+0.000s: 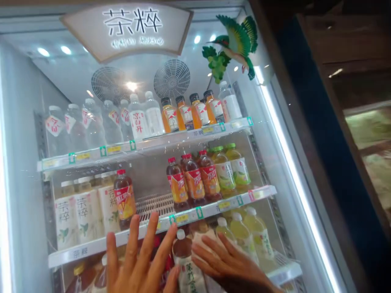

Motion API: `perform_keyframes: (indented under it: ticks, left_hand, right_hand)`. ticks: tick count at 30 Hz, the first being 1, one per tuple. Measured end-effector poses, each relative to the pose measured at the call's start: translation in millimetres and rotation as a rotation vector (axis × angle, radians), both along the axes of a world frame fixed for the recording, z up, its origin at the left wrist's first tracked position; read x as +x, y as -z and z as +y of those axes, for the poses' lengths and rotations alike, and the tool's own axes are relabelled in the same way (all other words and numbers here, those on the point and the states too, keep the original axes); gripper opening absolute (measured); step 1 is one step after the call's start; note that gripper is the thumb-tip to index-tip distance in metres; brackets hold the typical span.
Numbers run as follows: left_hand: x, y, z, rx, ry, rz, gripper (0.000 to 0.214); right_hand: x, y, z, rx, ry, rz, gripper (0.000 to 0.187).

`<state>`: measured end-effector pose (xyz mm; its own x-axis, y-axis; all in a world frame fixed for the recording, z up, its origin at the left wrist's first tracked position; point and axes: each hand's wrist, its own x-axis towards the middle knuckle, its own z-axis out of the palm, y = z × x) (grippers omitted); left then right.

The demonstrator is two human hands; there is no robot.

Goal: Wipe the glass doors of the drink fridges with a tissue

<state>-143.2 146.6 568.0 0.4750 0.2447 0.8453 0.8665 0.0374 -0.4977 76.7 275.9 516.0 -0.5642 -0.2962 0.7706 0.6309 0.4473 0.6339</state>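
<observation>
Both hands are flat and spread, gripping nothing: left hand [139, 260] and right hand [227, 264] flank a white-capped bottle [186, 264], shelves above mostly stocked.

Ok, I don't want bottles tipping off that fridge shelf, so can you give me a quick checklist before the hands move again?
1. Left hand free, fingers spread: ok.
2. Right hand flat against the bottles, gripping nothing: ok.
3. White-capped bottle between the hands upright: ok.
4. Red-capped bottle standing alone on the middle shelf, upright: ok.
5. Yellow-green bottles beside the right hand upright: ok.
6. Bottles under the left palm: cannot tell, hidden.
</observation>
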Motion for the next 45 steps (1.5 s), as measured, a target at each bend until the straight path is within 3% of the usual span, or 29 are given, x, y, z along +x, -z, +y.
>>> perform_keyframes:
  ticks: [1,2,5,7,9,11,12,15,17,19,22,24,28,31,33,35,39,41,45]
  left_hand:
    - [1,-9.6,2,0.004,0.014,-0.007,0.083]
    - [3,-19.2,4,0.012,0.027,-0.019,0.081]
    - [8,-44.1,13,0.038,0.046,-0.065,0.076]
    - [6,-54.1,17,0.038,0.037,-0.077,0.073]
    - [-2,-59.7,18,0.028,0.019,-0.068,0.072]
    - [-15,-64.6,17,0.021,-0.007,-0.047,0.071]
    - [-23,-67.9,16,0.02,-0.024,-0.037,0.07]
    - [-46,-82.3,12,0.04,-0.066,-0.027,0.071]
    - [-61,-92.8,6,0.059,-0.089,-0.033,0.072]
    - [-77,-101.1,-1,0.077,-0.119,-0.042,0.074]
    - [-102,-108.8,-11,0.092,-0.16,-0.05,0.075]
    - [-118,-112.8,-14,0.084,-0.173,-0.059,0.076]
    - [-137,-119.7,-14,0.074,-0.185,-0.115,0.077]
    - [-142,-120.5,-12,0.095,-0.174,-0.152,0.077]
    - [-143,-119.2,-12,0.104,-0.167,-0.161,0.078]
    - [-144,-117.6,-12,0.102,-0.168,-0.159,0.078]
    - [-147,-114.1,-14,0.09,-0.156,-0.162,0.079]
    - [-148,-111.2,-15,0.075,-0.13,-0.164,0.079]
    - [-149,-105.6,-10,0.044,-0.043,-0.147,0.08]
  right_hand:
    - [2,-16.3,1,-0.01,-0.005,-0.03,0.058]
    - [3,-35.5,2,-0.099,0.015,-0.039,0.078]
    - [2,-82.0,1,-0.229,0.005,0.154,0.09]
    - [0,-87.8,-1,-0.236,-0.027,0.132,0.096]
    - [0,-84.2,-2,-0.213,-0.054,-0.052,0.101]
    - [1,-94.0,2,-0.187,-0.057,-0.179,0.102]
    - [0,-107.7,6,-0.18,-0.05,-0.172,0.101]
    - [-14,-166.2,14,-0.187,-0.017,0.08,0.098]
    - [-32,-190.4,10,-0.19,-0.021,0.163,0.099]
    - [-50,-191.4,1,-0.167,-0.047,0.019,0.104]
    - [-68,-187.7,-9,-0.088,-0.077,-0.389,0.104]
    - [-76,-209.0,-10,-0.062,-0.067,-0.47,0.097]
    - [-102,-268.2,-13,-0.164,-0.033,-0.096,0.099]
    - [-122,-263.5,-23,-0.142,-0.04,-0.18,0.108]
    - [-129,-253.1,-29,-0.081,-0.034,-0.373,0.106]
    - [-132,-257.8,-30,-0.056,-0.011,-0.452,0.101]
    - [-140,-282.8,-31,-0.152,0.034,-0.142,0.103]
    - [-142,-270.8,-34,-0.146,0.037,-0.111,0.108]
    - [-118,-234.8,-26,-0.021,0.032,-0.474,0.105]
